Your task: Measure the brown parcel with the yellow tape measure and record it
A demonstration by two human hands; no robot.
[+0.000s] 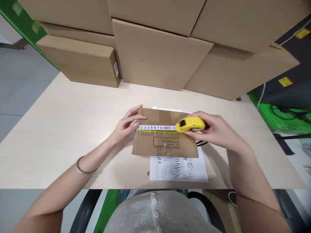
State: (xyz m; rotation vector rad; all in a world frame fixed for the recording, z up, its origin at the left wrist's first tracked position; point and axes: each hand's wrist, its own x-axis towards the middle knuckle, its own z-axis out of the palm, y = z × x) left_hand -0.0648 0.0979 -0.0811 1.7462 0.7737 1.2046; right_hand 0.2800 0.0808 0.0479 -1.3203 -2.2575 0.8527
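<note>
A small brown cardboard box (167,150) lies on the table, with printed black text in a frame on its top. Across it runs a tape measure (191,124) with a yellow case and its white numbered blade drawn out. My right hand (212,127) is wrapped round the case at the box's right side. At the left edge of the box, my left hand (128,124) pins the blade's end under the thumb, with another finger resting on the box top. Partly beneath the box is a sheet of paper (178,173) with print and sketches.
Large cardboard boxes (157,55) stand along the table's back edge, and a smaller carton (80,61) stands at the back left. Black cable (202,143) shows by the box's right side. The table's front edge is close to my body.
</note>
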